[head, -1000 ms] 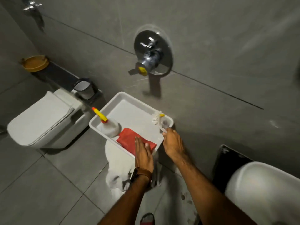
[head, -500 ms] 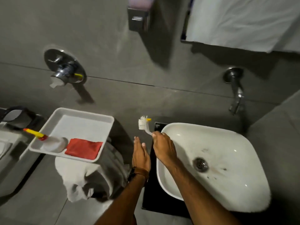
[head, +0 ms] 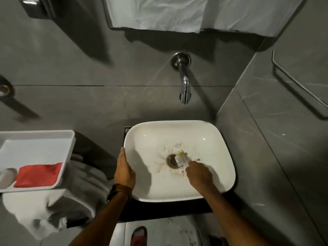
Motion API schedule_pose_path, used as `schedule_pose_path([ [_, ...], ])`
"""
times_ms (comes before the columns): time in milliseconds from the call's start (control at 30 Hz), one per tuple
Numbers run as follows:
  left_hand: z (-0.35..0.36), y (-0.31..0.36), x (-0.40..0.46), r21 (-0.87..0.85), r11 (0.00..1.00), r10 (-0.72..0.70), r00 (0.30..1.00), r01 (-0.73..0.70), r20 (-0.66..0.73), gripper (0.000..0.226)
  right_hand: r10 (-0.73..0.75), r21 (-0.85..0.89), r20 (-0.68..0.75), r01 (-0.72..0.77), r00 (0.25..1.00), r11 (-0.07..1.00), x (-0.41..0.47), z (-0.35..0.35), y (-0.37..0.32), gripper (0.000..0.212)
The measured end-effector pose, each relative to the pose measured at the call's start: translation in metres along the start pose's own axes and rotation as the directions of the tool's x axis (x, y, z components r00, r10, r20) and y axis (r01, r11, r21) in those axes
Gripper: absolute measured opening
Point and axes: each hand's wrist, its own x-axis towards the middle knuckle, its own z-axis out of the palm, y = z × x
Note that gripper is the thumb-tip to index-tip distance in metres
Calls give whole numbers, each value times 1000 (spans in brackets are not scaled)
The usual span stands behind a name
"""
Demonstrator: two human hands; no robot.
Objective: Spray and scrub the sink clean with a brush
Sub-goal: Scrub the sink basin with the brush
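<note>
grey wall, right hand gripping brush in stained sink, left hand flat on rim, red cloth in tray

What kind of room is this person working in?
Most likely a bathroom: a white basin sink sits under a wall-mounted chrome tap, with grey tiled walls around, and the right hand holds a brush at its drain.
</note>
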Motion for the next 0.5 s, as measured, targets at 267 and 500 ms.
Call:
schedule_pose_path([
  [267, 7, -6, 2, 74, 994, 84, 994, -79, -71, 79, -94, 32, 25, 93, 995, 995, 19, 25, -88, 27],
  [500, 7, -6, 1, 65, 994, 98, 991, -93, -86, 69, -280, 30, 67, 278, 958, 960, 9, 20, -105, 25],
])
